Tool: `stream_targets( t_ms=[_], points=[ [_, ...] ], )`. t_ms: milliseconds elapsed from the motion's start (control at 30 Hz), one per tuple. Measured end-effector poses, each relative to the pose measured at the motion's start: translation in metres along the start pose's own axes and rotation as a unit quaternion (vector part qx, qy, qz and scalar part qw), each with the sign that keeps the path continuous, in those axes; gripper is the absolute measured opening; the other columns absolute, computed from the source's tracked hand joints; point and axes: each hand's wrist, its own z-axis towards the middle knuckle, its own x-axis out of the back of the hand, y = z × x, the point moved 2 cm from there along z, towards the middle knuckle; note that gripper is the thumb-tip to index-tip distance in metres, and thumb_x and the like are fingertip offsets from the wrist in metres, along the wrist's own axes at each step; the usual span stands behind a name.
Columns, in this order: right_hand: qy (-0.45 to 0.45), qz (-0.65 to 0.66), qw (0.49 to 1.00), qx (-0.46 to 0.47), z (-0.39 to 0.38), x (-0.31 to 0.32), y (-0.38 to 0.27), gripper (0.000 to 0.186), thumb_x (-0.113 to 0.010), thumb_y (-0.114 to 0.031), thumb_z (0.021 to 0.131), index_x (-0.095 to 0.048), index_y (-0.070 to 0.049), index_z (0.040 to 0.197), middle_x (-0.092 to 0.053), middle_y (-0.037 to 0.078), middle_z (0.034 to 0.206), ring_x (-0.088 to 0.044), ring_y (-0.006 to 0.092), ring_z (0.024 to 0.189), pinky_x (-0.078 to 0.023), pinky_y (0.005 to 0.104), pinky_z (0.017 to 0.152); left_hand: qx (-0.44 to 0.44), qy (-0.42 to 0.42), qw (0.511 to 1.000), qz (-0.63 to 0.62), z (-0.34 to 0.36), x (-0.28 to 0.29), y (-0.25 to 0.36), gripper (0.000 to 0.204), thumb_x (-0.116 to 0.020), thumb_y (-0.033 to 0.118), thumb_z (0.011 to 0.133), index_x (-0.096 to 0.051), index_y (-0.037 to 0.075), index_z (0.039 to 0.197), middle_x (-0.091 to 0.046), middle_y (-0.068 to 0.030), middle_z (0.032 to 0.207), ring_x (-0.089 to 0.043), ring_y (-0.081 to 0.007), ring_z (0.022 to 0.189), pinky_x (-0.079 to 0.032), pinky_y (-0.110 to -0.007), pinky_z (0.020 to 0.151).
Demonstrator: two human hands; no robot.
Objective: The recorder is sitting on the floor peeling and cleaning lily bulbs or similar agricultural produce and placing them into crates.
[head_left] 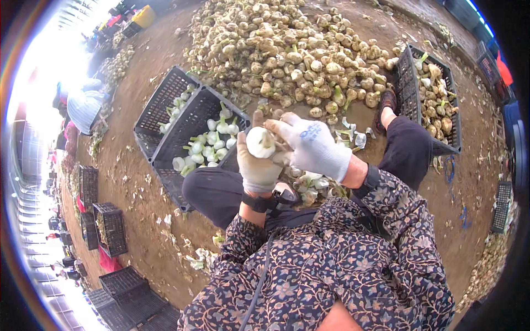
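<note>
In front of me, between my knees, a white garlic bulb (260, 142) is held in my gloved left hand (257, 168), its fingers curled round it. My right hand (317, 146), in a white glove with soiled fingertips, closes on the bulb's right side; its lower fingers are partly hidden. Peeled white bulbs (212, 138) with green stems lie in the black crate (182, 91) to my left. Loose skins (312, 185) are scattered under my hands.
A large heap of unpeeled garlic (287, 55) lies ahead on the dirt floor. Another black crate (408, 94) with brownish bulbs stands by my right foot (388, 110). Several black crates (110, 229) stand far left. A person in a striped garment (85, 107) is at upper left.
</note>
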Motion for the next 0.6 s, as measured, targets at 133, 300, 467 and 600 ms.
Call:
stream_targets(
  t_ms=[133,300,467,600],
  points=[
    [-0.085,-0.027,0.996,0.002,0.023,-0.018,0.025,0.038,-0.07,-0.04,0.084,-0.07,-0.01,0.108,-0.069,0.012,0.089,-0.069,0.0325,0.083,-0.054,0.0427,0.069,0.009,0.16,0.984,0.075,0.001,0.03,-0.005,0.055,-0.044,0.063,0.097,-0.062,0.014,0.116,-0.066,-0.0033,0.106,-0.062,-0.023,0.099,-0.051,-0.039,0.082],
    [-0.086,0.09,0.986,-0.112,0.057,0.008,0.084,0.026,-0.068,-0.031,0.089,-0.073,-0.006,0.095,-0.071,0.015,0.081,-0.068,0.0341,0.075,-0.053,0.0405,0.068,0.016,0.23,0.973,-0.027,0.007,0.06,0.02,0.054,-0.04,0.056,0.101,-0.06,0.008,0.116,-0.064,-0.0127,0.105,-0.062,-0.0287,0.096,-0.058,-0.038,0.068],
    [0.012,0.068,0.979,-0.194,0.074,0.039,0.106,0.029,-0.069,-0.026,0.09,-0.07,0.001,0.103,-0.071,0.02,0.096,-0.07,0.0329,0.086,-0.053,0.0411,0.075,-0.289,0.103,0.949,0.08,0.034,0.0,0.157,0.068,-0.04,0.064,0.099,-0.052,0.001,0.122,-0.064,-0.0207,0.108,-0.066,-0.0346,0.098,-0.061,-0.048,0.081],
    [0.101,0.062,0.987,-0.106,0.071,0.061,0.104,0.025,-0.067,-0.028,0.089,-0.072,-0.006,0.099,-0.069,0.019,0.087,-0.068,0.0358,0.079,-0.053,0.0399,0.069,-0.329,0.172,0.92,0.125,0.06,-0.01,0.205,0.043,-0.05,0.035,0.101,-0.054,-0.002,0.122,-0.064,-0.0266,0.116,-0.065,-0.0394,0.104,-0.056,-0.051,0.093]
  ],
)
